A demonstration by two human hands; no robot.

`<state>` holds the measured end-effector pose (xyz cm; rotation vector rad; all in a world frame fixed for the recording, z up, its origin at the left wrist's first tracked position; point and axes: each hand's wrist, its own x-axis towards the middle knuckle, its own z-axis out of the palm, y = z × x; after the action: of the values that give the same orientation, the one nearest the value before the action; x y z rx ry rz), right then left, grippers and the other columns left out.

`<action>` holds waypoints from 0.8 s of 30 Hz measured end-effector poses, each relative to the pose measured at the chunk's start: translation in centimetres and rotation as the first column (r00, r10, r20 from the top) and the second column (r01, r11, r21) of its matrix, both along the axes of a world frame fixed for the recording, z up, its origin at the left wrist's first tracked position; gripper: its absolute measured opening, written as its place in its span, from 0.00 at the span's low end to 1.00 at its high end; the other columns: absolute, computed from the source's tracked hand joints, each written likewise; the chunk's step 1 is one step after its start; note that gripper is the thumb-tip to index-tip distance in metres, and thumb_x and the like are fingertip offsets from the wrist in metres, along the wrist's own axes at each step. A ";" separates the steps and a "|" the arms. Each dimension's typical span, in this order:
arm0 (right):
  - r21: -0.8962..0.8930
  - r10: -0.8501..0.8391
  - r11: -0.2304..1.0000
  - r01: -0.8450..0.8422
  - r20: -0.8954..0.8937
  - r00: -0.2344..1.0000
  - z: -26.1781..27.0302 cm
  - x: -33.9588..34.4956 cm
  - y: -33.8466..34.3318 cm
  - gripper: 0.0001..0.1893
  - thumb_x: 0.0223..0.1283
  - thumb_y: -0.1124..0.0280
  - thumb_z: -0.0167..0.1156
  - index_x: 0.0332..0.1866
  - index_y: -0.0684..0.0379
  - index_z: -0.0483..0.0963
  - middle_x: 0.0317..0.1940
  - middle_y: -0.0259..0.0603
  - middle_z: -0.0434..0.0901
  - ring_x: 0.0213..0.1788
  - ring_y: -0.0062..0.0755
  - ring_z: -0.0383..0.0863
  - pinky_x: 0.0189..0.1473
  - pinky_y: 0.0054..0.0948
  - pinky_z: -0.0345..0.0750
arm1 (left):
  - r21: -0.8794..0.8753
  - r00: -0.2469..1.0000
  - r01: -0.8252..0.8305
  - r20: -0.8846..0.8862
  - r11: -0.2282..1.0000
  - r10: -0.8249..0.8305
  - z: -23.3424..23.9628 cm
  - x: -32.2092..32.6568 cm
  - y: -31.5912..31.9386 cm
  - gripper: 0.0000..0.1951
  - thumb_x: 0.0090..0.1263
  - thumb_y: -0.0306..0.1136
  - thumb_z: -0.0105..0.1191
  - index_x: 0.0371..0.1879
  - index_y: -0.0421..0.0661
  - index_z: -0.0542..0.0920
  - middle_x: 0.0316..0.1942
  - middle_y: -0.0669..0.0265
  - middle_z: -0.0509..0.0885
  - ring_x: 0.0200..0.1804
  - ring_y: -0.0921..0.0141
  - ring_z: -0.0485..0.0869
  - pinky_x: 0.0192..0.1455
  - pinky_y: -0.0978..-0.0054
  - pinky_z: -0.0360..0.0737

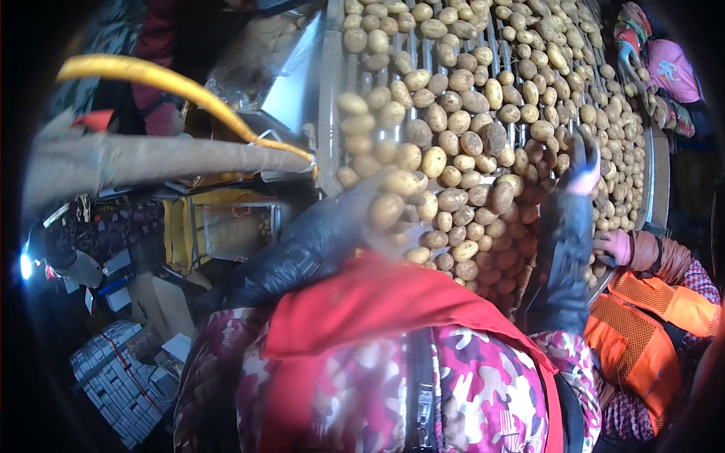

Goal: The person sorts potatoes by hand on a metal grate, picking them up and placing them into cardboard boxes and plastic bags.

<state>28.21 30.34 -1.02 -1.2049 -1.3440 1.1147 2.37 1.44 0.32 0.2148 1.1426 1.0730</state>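
A wide layer of potatoes [470, 143] covers a roller conveyor [413, 48] in front of me; metal rollers show in the gaps. My left hand [391, 229], blurred, is low at the conveyor's left side, largely behind a pair of potatoes [387, 210]. Whether it grips them is unclear. Over on the right, my right hand [583, 161], in a dark and pink glove, is among the potatoes, its fingers pointing away from me. Its grip cannot be made out. Dark sleeves cover both my forearms.
A co-worker's gloved hand [614, 247] is at the right edge, close to my right arm. Another person [671, 71] works farther up that side. Left of the conveyor are a thick pole [198, 156], a yellow hose [164, 73], a yellow-framed bin [181, 232] and stacked flattened boxes [119, 379].
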 end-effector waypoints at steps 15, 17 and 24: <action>-0.456 0.849 0.504 -0.734 0.104 0.518 3.1 -11.9 -24.3 0.22 0.59 0.69 0.64 0.58 0.62 0.72 0.36 0.38 0.81 0.37 0.23 0.80 0.40 0.24 0.77 | 0.457 0.868 0.138 -0.483 0.879 0.115 -4.5 -0.8 -10.0 0.23 0.66 0.35 0.56 0.60 0.42 0.70 0.48 0.59 0.78 0.45 0.69 0.81 0.47 0.71 0.81; -0.353 0.848 0.520 -0.778 0.106 0.519 1.1 -12.0 -25.6 0.18 0.63 0.71 0.60 0.57 0.65 0.72 0.40 0.37 0.80 0.39 0.21 0.77 0.43 0.22 0.76 | 0.509 0.700 0.336 -0.698 0.793 0.152 -5.0 -0.6 -11.0 0.24 0.64 0.26 0.59 0.61 0.43 0.70 0.53 0.60 0.77 0.48 0.70 0.80 0.48 0.71 0.81; -0.406 0.848 0.526 -0.747 0.315 0.426 1.2 -10.9 -28.8 0.21 0.60 0.65 0.62 0.57 0.62 0.72 0.43 0.41 0.82 0.44 0.26 0.80 0.48 0.27 0.77 | 0.148 0.990 0.113 0.073 0.983 -0.125 -0.1 -0.2 -11.8 0.24 0.72 0.53 0.46 0.51 0.43 0.75 0.39 0.64 0.81 0.36 0.72 0.81 0.38 0.76 0.81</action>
<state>17.27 1.58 0.23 -0.9880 -2.4204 1.7271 2.12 -10.36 0.17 0.3454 0.9682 1.0491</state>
